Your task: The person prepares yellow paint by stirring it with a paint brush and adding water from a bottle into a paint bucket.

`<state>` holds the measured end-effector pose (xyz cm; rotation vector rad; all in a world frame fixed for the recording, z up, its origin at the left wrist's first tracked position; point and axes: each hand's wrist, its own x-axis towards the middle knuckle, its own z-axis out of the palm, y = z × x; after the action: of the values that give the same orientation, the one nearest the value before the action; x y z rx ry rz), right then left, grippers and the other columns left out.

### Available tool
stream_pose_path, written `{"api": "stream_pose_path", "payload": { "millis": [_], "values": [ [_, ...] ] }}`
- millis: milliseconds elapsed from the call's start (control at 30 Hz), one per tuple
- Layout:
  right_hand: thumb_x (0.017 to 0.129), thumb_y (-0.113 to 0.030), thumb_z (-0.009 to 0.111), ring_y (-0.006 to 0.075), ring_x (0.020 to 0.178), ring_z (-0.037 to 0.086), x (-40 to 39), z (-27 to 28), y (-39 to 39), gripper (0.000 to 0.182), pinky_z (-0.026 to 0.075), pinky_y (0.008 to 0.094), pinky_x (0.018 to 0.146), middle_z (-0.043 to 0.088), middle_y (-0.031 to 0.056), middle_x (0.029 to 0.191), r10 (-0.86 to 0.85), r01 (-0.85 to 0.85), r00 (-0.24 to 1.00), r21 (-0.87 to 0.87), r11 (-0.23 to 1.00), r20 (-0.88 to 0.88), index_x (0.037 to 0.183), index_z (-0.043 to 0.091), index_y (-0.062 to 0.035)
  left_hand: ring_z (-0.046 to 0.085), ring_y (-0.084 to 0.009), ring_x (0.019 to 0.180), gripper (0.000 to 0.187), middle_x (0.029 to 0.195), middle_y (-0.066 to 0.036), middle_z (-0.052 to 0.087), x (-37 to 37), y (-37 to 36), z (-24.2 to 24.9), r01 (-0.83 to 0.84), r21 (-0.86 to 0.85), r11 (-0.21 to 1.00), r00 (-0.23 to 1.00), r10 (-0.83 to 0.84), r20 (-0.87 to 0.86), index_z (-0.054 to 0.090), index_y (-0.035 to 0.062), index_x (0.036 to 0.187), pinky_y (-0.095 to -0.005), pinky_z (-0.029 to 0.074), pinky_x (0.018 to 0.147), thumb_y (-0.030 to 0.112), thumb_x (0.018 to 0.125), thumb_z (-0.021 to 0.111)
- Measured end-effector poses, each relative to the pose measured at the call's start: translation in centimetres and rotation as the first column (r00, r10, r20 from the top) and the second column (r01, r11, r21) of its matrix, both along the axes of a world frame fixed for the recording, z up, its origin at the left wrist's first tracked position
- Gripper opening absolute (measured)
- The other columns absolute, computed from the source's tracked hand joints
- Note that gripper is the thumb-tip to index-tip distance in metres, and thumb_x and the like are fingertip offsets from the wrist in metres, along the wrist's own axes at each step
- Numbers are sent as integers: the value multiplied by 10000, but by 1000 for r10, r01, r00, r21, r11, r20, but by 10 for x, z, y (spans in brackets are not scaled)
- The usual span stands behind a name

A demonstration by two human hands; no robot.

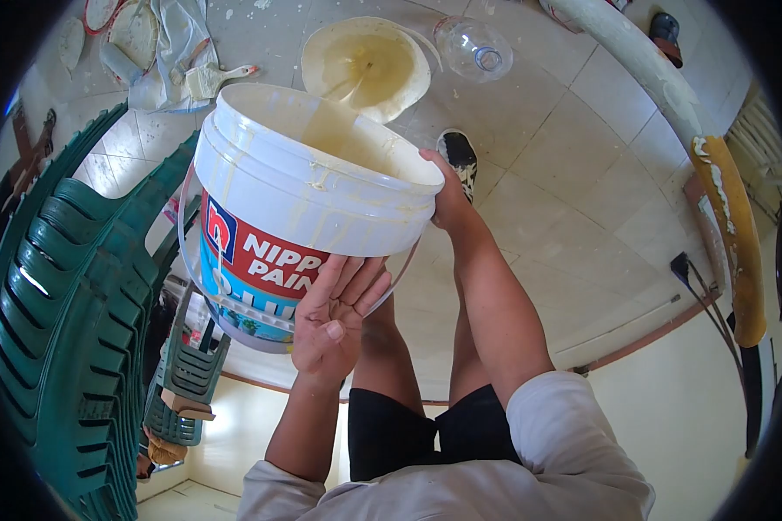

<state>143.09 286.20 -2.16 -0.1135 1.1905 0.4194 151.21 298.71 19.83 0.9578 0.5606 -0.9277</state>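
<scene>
A white paint bucket (pixel 321 213) with a red and blue "Nippon Paint" label is held up in front of me, tilted away. Pale cream paint coats its inner wall, and drips mark the outside. My right hand (pixel 447 191) grips the rim on the right side. Against the bucket's near side, below the rim band, rests my left hand (pixel 337 314), palm showing and fingers stretched upward. Just beyond the rim, a round white container (pixel 317 61) on the floor holds yellowish liquid, with a pale streak running into it.
Green stacked chairs (pixel 69 330) stand at the left. A clear plastic bottle (pixel 473 48) lies beyond, right of the container. A paintbrush (pixel 213 81) rests by a plastic sheet (pixel 178 43). My shoe (pixel 459 161) is near the bucket. A paint roller (pixel 728 234) shows at right.
</scene>
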Motion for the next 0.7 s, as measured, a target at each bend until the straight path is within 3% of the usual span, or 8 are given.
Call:
{"api": "stream_pose_path", "payload": {
  "millis": [67,133,333,567,700],
  "values": [
    [839,-395,459,261,998,557,-1,0,1,479,418,360,882,583,145,1101,-11,11,1000,1,1000,7,1130,533,-22,256,-413,1280,749,1379,-258,260,-1,-1,1,-1,-4,1000,1000,1,-7,201,-57,1356,-506,223,1046,151,716,531],
    [818,-443,465,231,788,619,-2,-1,2,463,507,348,581,613,98,959,27,-27,1000,-34,999,-3,1099,545,-83,251,-412,1283,754,1380,-259,259,-3,1,0,5,-7,1000,1000,-5,-4,199,-54,1358,-507,222,1046,154,715,533],
    [800,-451,487,241,853,607,-5,-5,2,477,499,380,658,604,110,1006,9,-9,1000,-47,999,-8,1104,548,-89,247,-396,1291,765,1381,-254,260,-5,0,0,15,-10,1000,1000,-15,-1,197,-44,1362,-516,218,1045,165,712,541],
    [796,-452,498,233,874,602,0,1,-1,476,495,352,688,606,108,1018,2,-2,1000,-26,1000,-21,1099,557,-90,246,-379,1296,783,1384,-246,261,-5,-8,2,48,-17,999,999,-48,-1,197,-40,1364,-522,213,1044,177,702,554],
    [799,-441,493,239,951,576,4,9,-3,490,470,352,776,592,116,1062,-26,26,999,36,999,-18,1113,549,-69,243,-378,1298,787,1386,-246,257,-6,-8,4,58,-18,998,998,-58,1,198,-39,1364,-523,214,1043,185,703,561]
  ]
}}
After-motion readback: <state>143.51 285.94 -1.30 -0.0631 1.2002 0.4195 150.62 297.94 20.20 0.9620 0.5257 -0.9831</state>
